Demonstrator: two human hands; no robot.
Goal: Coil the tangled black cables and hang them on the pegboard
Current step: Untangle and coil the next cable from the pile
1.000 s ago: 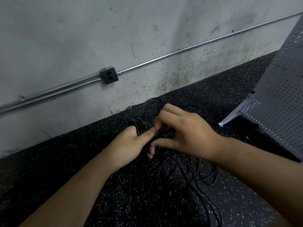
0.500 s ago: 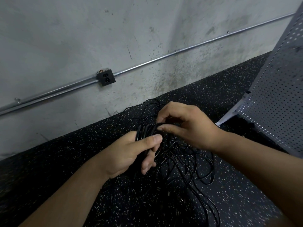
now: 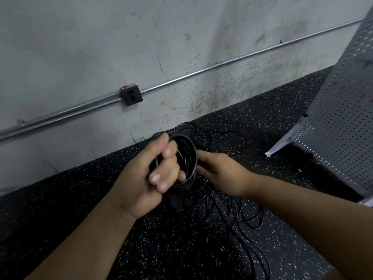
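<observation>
Between the 2 hands, raised over the floor [image 3: 70,199], sits the coil [image 3: 188,156]: a ring of several turns of black cable, its opening turned toward the camera and a little to the right. The left hand [image 3: 149,178] grips it, fingers [image 3: 167,172] curled through the ring and closed over the turns on its left side. The right hand [image 3: 222,170] is just beside the coil's right rim and touches it. Its fingertips are hidden behind the turns, so I cannot tell whether they pinch a strand or only steady the ring.

Below and to the right of both hands the tangle [image 3: 232,217] lies loose on the floor, and strands drop from under the coil toward it. The uncoiled length thus lies on the right hand's side, lower than the ring. I judge the next wrap calls for that hand to draw slack up from there while the left holds.

The pegboard [image 3: 341,122] leans at the far right, well apart from the coil and nearer the right hand. With much cable unwound, hanging looks some way off.
</observation>
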